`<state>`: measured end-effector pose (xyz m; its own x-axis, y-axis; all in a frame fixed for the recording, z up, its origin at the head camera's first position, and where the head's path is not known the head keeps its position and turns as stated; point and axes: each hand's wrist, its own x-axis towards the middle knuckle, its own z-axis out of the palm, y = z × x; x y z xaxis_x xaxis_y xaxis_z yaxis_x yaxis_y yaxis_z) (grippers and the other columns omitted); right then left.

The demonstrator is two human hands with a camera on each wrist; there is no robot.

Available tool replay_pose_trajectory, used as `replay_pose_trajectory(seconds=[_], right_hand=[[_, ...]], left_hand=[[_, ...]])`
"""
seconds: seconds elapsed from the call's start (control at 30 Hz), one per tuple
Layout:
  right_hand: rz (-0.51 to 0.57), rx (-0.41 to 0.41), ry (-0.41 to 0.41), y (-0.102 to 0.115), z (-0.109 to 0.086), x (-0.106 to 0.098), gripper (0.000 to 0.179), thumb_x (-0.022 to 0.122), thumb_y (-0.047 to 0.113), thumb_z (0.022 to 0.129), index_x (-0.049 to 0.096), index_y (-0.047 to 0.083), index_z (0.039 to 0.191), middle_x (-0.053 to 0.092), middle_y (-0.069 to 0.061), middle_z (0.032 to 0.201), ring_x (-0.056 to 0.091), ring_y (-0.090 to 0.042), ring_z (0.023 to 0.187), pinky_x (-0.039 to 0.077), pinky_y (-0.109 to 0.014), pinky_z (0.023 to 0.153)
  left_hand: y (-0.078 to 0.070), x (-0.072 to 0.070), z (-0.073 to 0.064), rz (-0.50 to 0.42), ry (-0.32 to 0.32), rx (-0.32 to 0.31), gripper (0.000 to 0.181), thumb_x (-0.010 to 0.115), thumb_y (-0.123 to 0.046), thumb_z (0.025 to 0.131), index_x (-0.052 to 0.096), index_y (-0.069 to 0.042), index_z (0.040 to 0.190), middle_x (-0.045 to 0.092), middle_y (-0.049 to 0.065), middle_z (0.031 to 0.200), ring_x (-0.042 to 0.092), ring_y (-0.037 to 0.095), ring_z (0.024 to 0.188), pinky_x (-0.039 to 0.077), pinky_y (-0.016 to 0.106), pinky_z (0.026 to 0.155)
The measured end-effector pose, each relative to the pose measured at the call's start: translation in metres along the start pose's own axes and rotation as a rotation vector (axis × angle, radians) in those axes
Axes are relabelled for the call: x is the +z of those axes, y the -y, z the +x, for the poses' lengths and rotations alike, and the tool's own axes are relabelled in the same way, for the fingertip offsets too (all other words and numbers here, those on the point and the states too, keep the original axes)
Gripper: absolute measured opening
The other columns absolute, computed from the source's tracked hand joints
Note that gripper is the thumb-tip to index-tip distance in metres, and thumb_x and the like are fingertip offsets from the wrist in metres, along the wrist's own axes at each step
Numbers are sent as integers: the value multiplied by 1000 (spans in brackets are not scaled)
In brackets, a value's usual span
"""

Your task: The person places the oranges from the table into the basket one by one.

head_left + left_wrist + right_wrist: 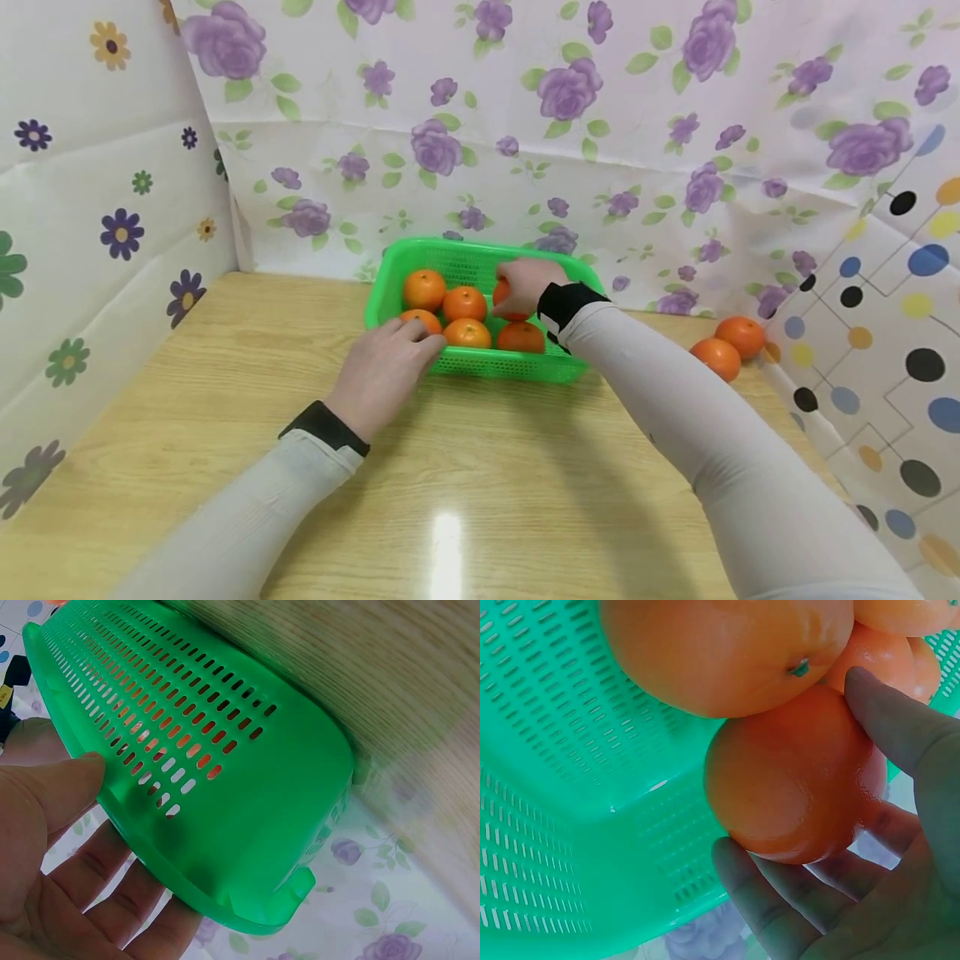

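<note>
A green plastic basket [517,367] with slotted walls stands at the back of the table, with several oranges in it. My left hand [390,367] grips its near rim at the left. In the left wrist view the thumb [71,784] presses the outer wall while the other fingers reach over the rim. At the right of the basket, my right hand [531,282] holds an orange [795,780] between thumb and fingers. That fruit lies against a neighbouring orange [727,652] in the right wrist view. The palm partly hides it in the head view.
Two more oranges, one nearer [716,360] and one farther [741,336], sit together at the table's right edge. A floral sheet [465,192] hangs right behind the basket. Patterned sheets also line both sides of the wooden table [450,467].
</note>
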<state>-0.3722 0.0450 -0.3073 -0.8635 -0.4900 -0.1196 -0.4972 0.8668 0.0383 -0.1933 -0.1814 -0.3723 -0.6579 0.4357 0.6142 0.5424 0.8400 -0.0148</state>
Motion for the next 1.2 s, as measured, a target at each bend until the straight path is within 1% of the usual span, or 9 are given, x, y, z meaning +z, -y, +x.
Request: replay_pose_trajectory(seconds=[0.2, 0.43, 0.7, 0.83, 1.0, 1.2], right_hand=[[47, 22, 34, -2, 2, 3, 61, 85, 43, 96, 66, 13, 146, 72, -9, 125, 68, -29, 103, 58, -45, 84], [43, 23, 29, 1, 5, 6, 59, 85, 43, 96, 67, 13, 144, 73, -9, 124, 68, -28, 103, 58, -44, 84], [50, 24, 54, 7, 7, 8, 61, 87, 39, 96, 66, 10, 146, 73, -12, 129, 68, -31, 109, 58, -46, 90], [48, 21, 55, 4, 12, 14, 59, 86, 38, 96, 67, 10, 144, 73, -10, 129, 68, -30, 108, 57, -45, 91], [59, 12, 68, 0, 19, 23, 54, 87, 36, 94, 70, 11, 139, 73, -9, 122, 67, -28, 101, 56, -44, 87], [51, 5, 81, -4, 23, 27, 59, 89, 39, 93, 69, 11, 141, 72, -9, 128, 66, -28, 106, 56, -45, 91]], left_hand=[[0, 0, 1, 11, 1, 9, 19, 87, -2, 94, 81, -13, 108, 70, 7, 100, 65, 29, 85, 59, 38, 74], [0, 0, 1, 12, 6, 3, 18, 87, -3, 94, 81, -14, 108, 69, 7, 100, 65, 29, 85, 59, 39, 74], [1, 0, 0, 10, -2, 2, 19, 88, -3, 94, 82, -14, 108, 69, 7, 98, 65, 29, 85, 59, 39, 74], [1, 0, 0, 8, -6, 3, 19, 88, -3, 94, 82, -13, 108, 70, 7, 98, 65, 29, 85, 59, 38, 75], [1, -1, 0, 7, -8, 2, 19, 88, -3, 93, 82, -13, 108, 70, 7, 98, 65, 29, 85, 59, 38, 75], [1, 0, -1, 10, -14, 5, 17, 88, -3, 94, 81, -13, 106, 69, 7, 96, 64, 28, 83, 58, 38, 73]])
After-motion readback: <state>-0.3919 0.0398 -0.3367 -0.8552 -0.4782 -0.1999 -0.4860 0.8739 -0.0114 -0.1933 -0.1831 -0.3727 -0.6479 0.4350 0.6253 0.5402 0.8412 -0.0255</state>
